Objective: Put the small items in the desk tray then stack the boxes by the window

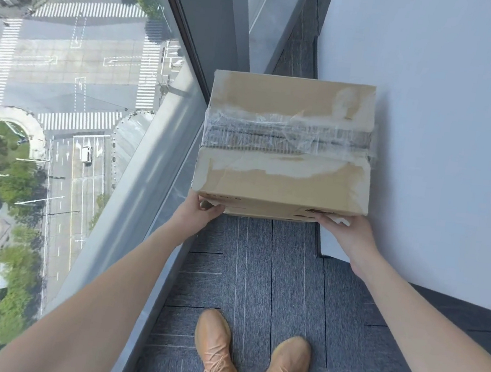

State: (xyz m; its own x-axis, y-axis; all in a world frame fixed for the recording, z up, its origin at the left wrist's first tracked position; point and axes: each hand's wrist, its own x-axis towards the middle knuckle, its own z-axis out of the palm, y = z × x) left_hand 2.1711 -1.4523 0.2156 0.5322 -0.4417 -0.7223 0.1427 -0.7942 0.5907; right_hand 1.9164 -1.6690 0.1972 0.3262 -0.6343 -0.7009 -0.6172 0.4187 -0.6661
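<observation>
A brown cardboard box [282, 178], taped across its top seam with torn patches on the flaps, stands between the window and a white wall. My left hand [201, 208] grips its near left bottom corner, fingers curled under the edge. My right hand [341, 230] holds the near right bottom corner, fingers tucked under the box. Whether the box rests on the floor or on another box is hidden from this angle. No desk tray or small items are in view.
A floor-to-ceiling window [95, 90] with a grey sill [149, 205] runs along the left, high above a street. A white wall panel [445, 133] stands on the right. Grey striped carpet [272, 282] lies below, with my two tan shoes [247, 362] near the bottom.
</observation>
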